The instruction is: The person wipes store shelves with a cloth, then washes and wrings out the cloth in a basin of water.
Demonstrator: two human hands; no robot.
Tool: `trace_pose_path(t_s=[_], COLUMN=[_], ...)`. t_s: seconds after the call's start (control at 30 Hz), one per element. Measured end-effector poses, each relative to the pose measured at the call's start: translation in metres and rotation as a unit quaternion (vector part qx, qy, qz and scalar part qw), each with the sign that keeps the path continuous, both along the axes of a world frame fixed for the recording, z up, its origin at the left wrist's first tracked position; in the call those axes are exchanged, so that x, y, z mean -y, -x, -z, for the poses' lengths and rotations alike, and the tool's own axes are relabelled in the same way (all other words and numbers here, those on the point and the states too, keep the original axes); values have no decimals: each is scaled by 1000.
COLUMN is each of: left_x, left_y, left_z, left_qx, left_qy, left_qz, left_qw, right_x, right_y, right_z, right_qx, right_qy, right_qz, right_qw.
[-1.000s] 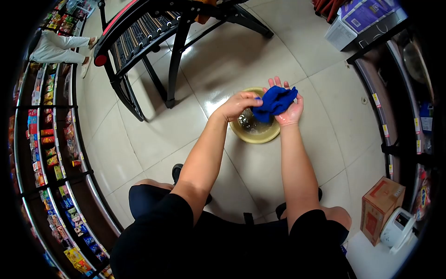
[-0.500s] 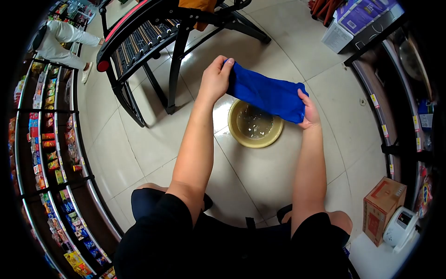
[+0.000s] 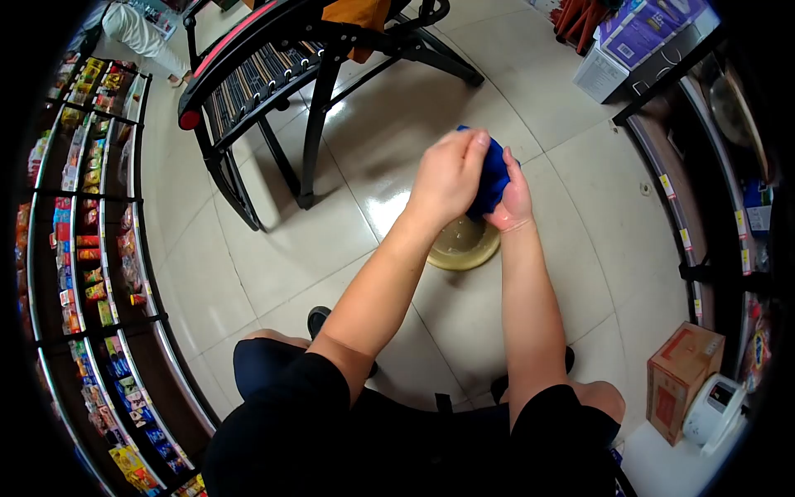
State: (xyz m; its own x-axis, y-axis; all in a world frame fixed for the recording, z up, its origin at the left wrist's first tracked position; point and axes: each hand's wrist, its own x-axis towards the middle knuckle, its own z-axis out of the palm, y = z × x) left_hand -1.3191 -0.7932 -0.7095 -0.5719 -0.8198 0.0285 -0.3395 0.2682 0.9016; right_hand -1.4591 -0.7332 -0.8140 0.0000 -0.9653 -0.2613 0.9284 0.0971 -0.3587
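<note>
A blue cloth is bunched between my two hands, above a yellowish basin on the tiled floor. My left hand is closed on the cloth from the left, its back turned up and hiding part of it. My right hand grips the cloth from the right, with the thumb pointing up. Water shows in the visible part of the basin; the hands and cloth cover its far side.
A black folding chair stands beyond the basin to the left. Snack shelves line the left side, where a person's legs show. At right are shelving, a cardboard box and a purple carton.
The cloth, stretched out between my hands half a second ago, is now bunched up. My left hand has moved right, my right hand left, close together. The person at the far left has shifted away.
</note>
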Motion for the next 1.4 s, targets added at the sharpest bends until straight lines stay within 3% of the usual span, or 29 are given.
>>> trace_pose_path(t_s=[0.03, 0.07, 0.1, 0.13, 0.17, 0.23, 0.3, 0.37, 0.43, 0.5, 0.6, 0.67, 0.7, 0.73, 0.77, 0.8, 0.83, 0.9, 0.93, 0.97, 1.03, 1.1, 1.17, 1.23, 1.27, 1.3, 1.33, 1.37, 1.4], left_x=[2, 4, 5, 4, 4, -6, -18, -27, -30, -33, -34, -32, -31, -30, -30, -31, -34, -45, -45, -46, -49, -48, -38, -24, -20, -19, -22, -22, -21], left_y=[2, 3, 4, 6, 9, 9, 16, 23, 33, 33, 27, 22, 19, 15, 13, 11, 12, 12, 12, 13, 13, 9, 10, 12, 11, 8, 7, 8, 10], left_z=[-3, -3, 1, 12, 27, 68, 76, 86, 92, 99, 104, 94, 90, 85, 81, 79, 84, 97, 94, 90, 84, 81, 78, 78, 71, 52, 54, 56, 58], left_qx=[-164, -320, -319, -424, -510, -566, -563, -547, -447, -379, -327, -165, -165, -85, -1, 86, 85, 61, 40, 40, -25, -38, -154, -302, -167, -20, -19, 146, 304], left_qy=[-144, -282, -282, -437, -569, -563, -580, -568, -461, -393, -392, -258, -260, -67, 130, 187, 188, 119, 54, 53, -67, -81, -309, -329, -111, 113, 110, 262, 401], left_qz=[-18, -37, -37, -2, 34, 70, 39, 29, -14, -6, -11, -7, -9, 60, 125, 136, 137, 130, 157, 157, 187, 186, 158, 124, 111, 89, 91, 89, 81], left_qw=[976, 903, 904, 793, 644, 598, 587, 614, 766, 838, 860, 952, 951, 992, 984, 969, 969, 982, 985, 985, 980, 978, 925, 886, 973, 989, 990, 950, 860], right_x=[0, 1, 2, 3, 5, 4, 9, 10, 15, 12, 9, 8, 6, 6, 10, 15, 14, 21, 23, 21, 12, 15, 17, 18, 15, 11, 10, 11, 15], right_y=[-5, -8, -13, -19, -26, -24, -21, -25, -31, -36, -40, -34, -33, -30, -25, -19, -18, -14, -4, -3, -4, 2, 10, 14, 21, 26, 26, 23, 17], right_z=[5, 10, 11, 6, 1, -11, 3, 18, 27, 33, 40, 45, 44, 43, 41, 39, 25, 26, 71, 64, 44, 55, 69, 55, 44, 37, 31, 31, 31], right_qx=[-3, -1, 48, 98, 115, 89, -28, -42, -152, -177, -211, -237, -259, -168, -90, -12, -7, -4, -66, -66, -104, -116, -86, -54, -44, -32, -21, -21, -64], right_qy=[17, 18, 16, 14, 19, 62, 61, 8, -123, -150, -224, -221, -221, -137, -132, -131, -161, -227, -161, -162, -218, -223, -212, -189, -154, -120, -97, -97, -109], right_qz=[21, 23, 54, 85, 118, 97, 97, 137, 234, 252, 232, 215, 199, 194, 181, 169, 151, 131, 124, 123, 176, 178, 137, 172, 154, 135, 126, 125, 108], right_qw=[1000, 1000, 997, 992, 986, 989, 993, 990, 952, 939, 923, 921, 919, 957, 970, 977, 975, 965, 977, 977, 954, 952, 964, 965, 975, 983, 987, 987, 986])
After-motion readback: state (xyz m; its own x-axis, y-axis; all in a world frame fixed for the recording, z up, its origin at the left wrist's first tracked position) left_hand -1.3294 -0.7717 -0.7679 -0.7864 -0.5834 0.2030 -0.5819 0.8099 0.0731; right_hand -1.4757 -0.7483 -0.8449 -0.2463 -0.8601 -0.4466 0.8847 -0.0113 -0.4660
